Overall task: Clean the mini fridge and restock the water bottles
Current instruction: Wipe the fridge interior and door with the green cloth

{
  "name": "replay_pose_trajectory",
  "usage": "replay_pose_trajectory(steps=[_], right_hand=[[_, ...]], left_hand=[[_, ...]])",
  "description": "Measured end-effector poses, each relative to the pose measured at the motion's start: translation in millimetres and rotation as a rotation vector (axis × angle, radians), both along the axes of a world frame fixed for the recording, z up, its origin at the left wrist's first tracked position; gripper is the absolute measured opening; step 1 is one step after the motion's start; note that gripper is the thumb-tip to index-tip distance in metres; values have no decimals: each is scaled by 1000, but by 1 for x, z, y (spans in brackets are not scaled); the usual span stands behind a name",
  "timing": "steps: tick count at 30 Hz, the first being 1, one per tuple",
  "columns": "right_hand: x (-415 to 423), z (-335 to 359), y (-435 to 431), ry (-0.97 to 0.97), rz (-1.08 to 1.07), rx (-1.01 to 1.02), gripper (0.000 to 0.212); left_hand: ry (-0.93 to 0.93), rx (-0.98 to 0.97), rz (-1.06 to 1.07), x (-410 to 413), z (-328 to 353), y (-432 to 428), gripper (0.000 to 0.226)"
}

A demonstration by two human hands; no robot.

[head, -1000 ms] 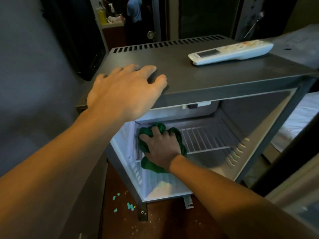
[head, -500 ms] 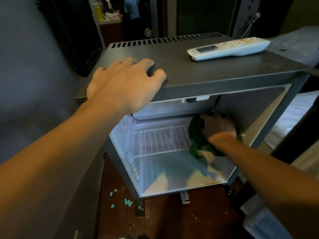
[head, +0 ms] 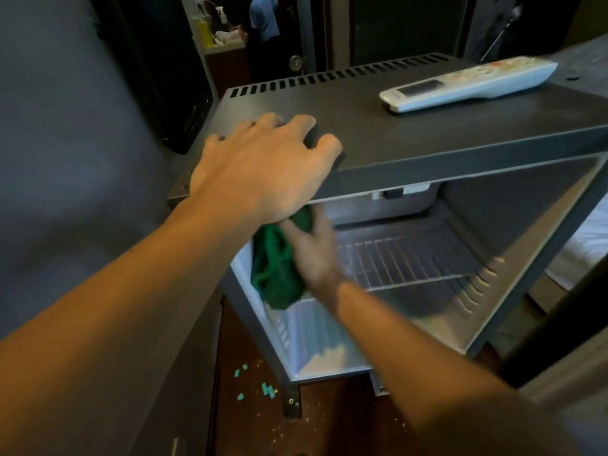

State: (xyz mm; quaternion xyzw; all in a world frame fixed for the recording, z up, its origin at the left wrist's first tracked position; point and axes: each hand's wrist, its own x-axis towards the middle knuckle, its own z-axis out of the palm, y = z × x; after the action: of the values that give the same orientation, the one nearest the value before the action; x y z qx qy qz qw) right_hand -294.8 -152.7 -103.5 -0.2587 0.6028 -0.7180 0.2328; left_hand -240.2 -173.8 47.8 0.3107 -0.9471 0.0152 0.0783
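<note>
Mini fridge (head: 427,143): green cloth (head: 273,271) by its left inner wall.
Right hand (head: 312,255) clutches it; left hand (head: 263,172) lies spread on top; wire shelf (head: 404,258) rightward.

Single head-worn wide-angle view, forward and down; close above the open mini fridge (head: 427,139)

The fridge top (head: 427,136) carries a white remote (head: 467,85) toward its right end; down on the brown floor (head: 250,426), teal scraps (head: 268,390) lie scattered beside a black foot (head: 291,403).

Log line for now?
step: wiping mini fridge interior | left hand: rests on top | right hand: grips green cloth near left wall | remote: on top
</note>
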Motion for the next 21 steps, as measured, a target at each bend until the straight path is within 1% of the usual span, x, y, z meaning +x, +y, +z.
replay_pose_trajectory(steps=[2,3,5,8,9,10,12,13,14,16,17,18,19,21], right_hand=[[20,7,-15,-21,-15,36,37],[22,10,-14,6,-37,61,35],[26,2,-1,147,-47,45,32],[46,-13,24,349,14,-103,43],[43,-12,19,382,-8,-85,41],[34,-10,6,356,-32,-27,39],[9,5,-21,266,-51,183,41],[3,4,-26,265,-79,227,44],[6,0,-23,281,-103,191,41],[27,-11,2,336,-61,-5,29],[35,-14,13,375,-12,-67,31],[34,-17,16,425,-7,-80,34],[28,-14,10,443,-28,-18,34],[7,-9,-12,388,-56,224,26]], left_hand=[[-2,-10,-1,-2,0,1,58],[4,-12,1,-3,0,1,57],[16,-12,3,-4,0,2,55],[22,-16,-12,-5,-2,2,54],[15,-13,-10,-4,-3,2,54],[9,-9,-7,-3,-3,2,54],[11,-3,-1,-4,0,1,55],[7,-4,1,-5,1,1,55],[-1,-12,-4,-5,1,2,54],[-3,-20,-11,-5,-1,3,54],[0,-20,-9,-4,-2,3,55],[6,-17,-5,-4,-3,2,56],[10,-13,-6,-4,-2,2,56],[16,-7,-11,-5,0,2,55]])
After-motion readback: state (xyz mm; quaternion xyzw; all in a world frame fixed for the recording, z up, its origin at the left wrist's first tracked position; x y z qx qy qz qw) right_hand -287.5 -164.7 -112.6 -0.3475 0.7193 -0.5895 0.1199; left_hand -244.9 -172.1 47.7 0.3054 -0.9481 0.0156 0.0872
